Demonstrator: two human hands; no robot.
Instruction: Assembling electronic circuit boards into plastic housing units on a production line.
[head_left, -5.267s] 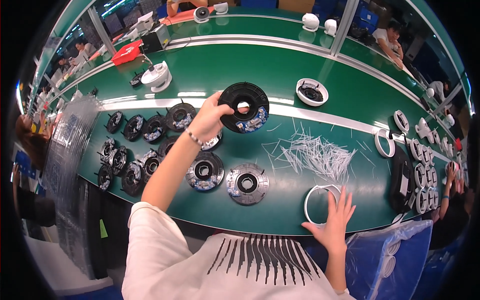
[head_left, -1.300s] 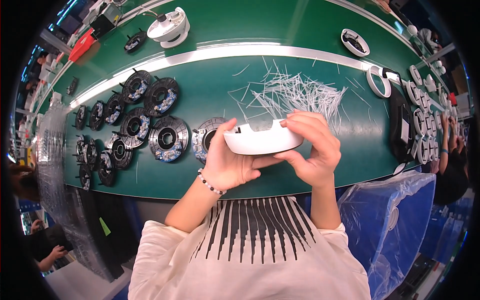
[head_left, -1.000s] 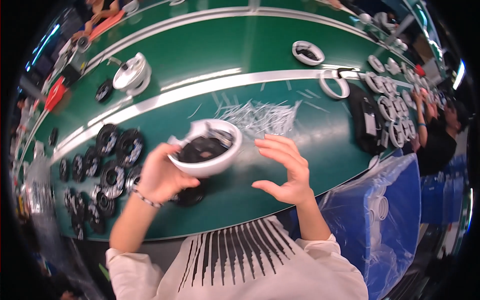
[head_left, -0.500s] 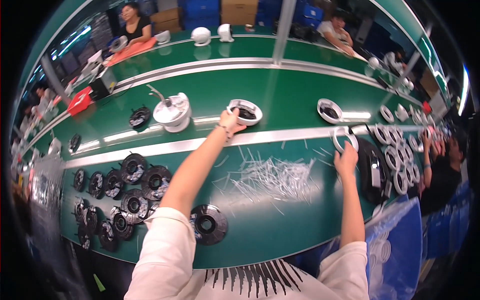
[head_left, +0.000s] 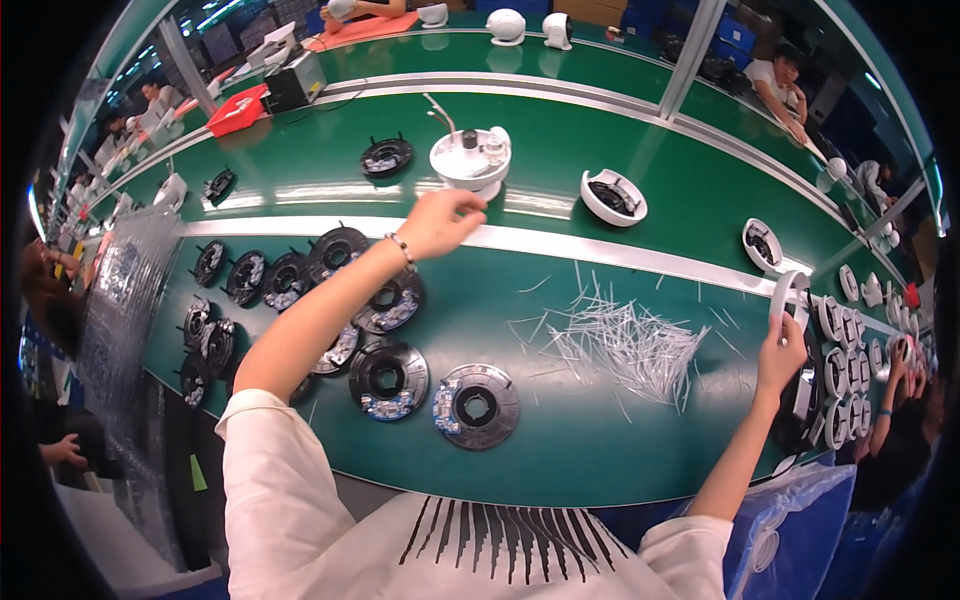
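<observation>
My left hand (head_left: 440, 225) is over the metal rail of the bench, fingers loosely bent and apart, with nothing visible in them. It is nearest to a white round housing (head_left: 470, 160) with wires rising from its top, standing just beyond. My right hand (head_left: 782, 355) grips a white ring (head_left: 790, 292), held up on edge at the right of the bench. On the green belt lie a white housing with a black inside (head_left: 613, 198) and a similar one (head_left: 762, 245) farther right. Black round discs with circuit boards (head_left: 388, 380) are spread under and beside my left forearm.
A pile of thin clear strips (head_left: 640, 350) lies mid-bench. Several white rings (head_left: 835, 370) stand in rows at the right, beside a black bag-like object (head_left: 800, 395). A blue bin with a plastic liner (head_left: 800, 530) is at lower right. Co-workers sit across the belt and at the right.
The view has turned left. My left hand has let go of the white housing with the black inside and moved left of it. My right hand still holds the white ring, now tilted more on edge.
</observation>
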